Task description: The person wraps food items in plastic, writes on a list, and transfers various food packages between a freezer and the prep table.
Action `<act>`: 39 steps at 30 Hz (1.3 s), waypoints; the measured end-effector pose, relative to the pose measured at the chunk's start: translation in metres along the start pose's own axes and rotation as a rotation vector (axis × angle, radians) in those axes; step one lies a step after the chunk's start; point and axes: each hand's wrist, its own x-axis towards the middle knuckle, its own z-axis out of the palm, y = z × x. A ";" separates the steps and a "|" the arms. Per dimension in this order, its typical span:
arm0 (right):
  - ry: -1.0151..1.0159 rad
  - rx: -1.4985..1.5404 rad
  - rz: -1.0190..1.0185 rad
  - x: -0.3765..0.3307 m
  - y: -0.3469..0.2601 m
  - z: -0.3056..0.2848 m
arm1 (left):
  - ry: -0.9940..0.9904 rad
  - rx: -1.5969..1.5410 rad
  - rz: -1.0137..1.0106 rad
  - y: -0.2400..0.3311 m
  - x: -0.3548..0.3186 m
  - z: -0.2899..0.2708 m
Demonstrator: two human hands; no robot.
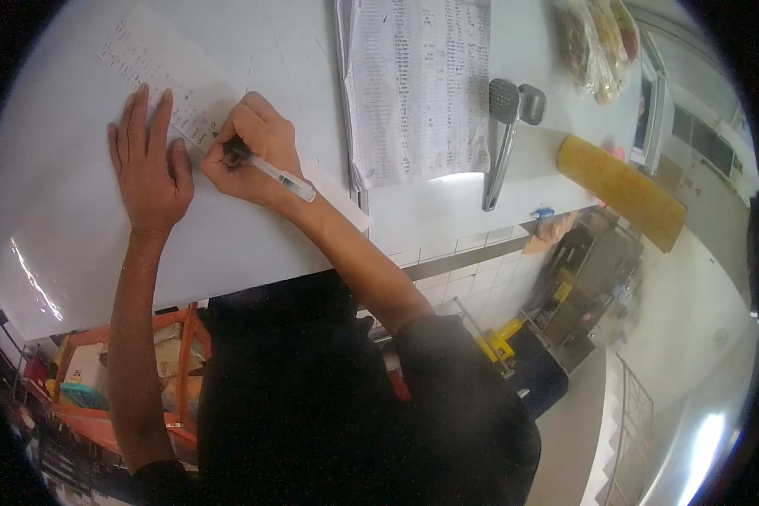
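Gripping a pen (pixel 271 171), right hand (pixel 253 152) fingers clenched; barrel slants down-right; left hand (pixel 148 160) flat, released, pinning the sheet (pixel 156 63).

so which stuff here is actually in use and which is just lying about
In use:
right hand gripping the pen
left hand flat on the paper sheet

Lying about:
clipboard of printed sheets
metal utensil
yellow roll
bagged food

White counter (pixel 253 244) bears paper sheet (pixel 156 72); printed list (pixel 417 84); metal scoop (pixel 504 139); yellow roll (pixel 622 192).
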 end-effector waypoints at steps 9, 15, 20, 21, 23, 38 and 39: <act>-0.066 0.058 0.058 0.003 -0.008 0.004 | 0.023 -0.002 0.016 -0.007 0.000 -0.005; -0.096 -0.012 -0.078 0.004 -0.007 -0.001 | -0.007 -0.021 -0.029 0.004 0.004 -0.011; -0.153 -0.079 -0.058 0.005 -0.012 -0.001 | 0.006 -0.056 -0.041 0.004 0.003 -0.013; -0.181 -0.074 -0.055 0.004 -0.012 0.000 | -0.007 -0.052 -0.046 0.004 0.002 -0.014; -0.186 -0.078 -0.050 0.004 -0.012 0.000 | -0.015 -0.050 -0.050 0.006 0.004 -0.015; -0.165 -0.068 -0.042 0.006 -0.013 -0.002 | -0.020 -0.046 -0.049 0.005 0.003 -0.012; -0.172 -0.061 -0.005 0.006 -0.014 -0.002 | -0.024 -0.045 -0.051 0.006 0.003 -0.012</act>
